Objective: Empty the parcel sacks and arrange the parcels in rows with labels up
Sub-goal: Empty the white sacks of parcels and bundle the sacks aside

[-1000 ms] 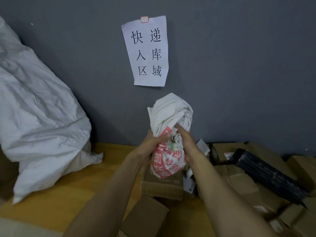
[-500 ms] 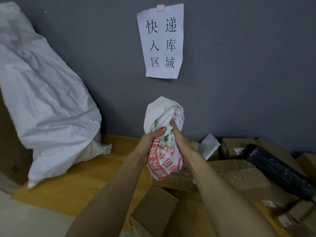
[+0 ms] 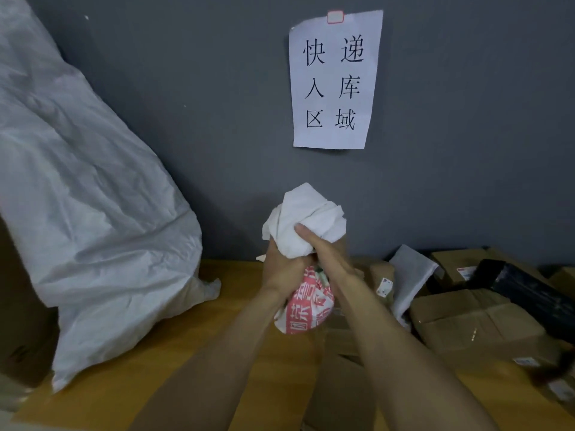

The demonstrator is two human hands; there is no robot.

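Wadding was judged in hand | emptied sack (image 3: 311, 209) was clenched by left hand (image 3: 281, 269) and right hand (image 3: 323, 253) | next: set-aside required, full sack (image 3: 93, 197) unopened

I see dim, flat, cool light. Soft shadow on wall (image 3: 224, 169) right of full sack (image 3: 87, 197). Sharp on sign (image 3: 334, 79) and crumpled sack (image 3: 311, 213); bottom-right parcels (image 3: 557, 385) smeared. Wide-angle bend along frame edges.

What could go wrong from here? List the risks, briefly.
The crumpled sack that the left hand and right hand grip might hide a small parcel. The full sack leaning on the wall could slump over. The cardboard boxes lie heaped, so labels may go unseen.
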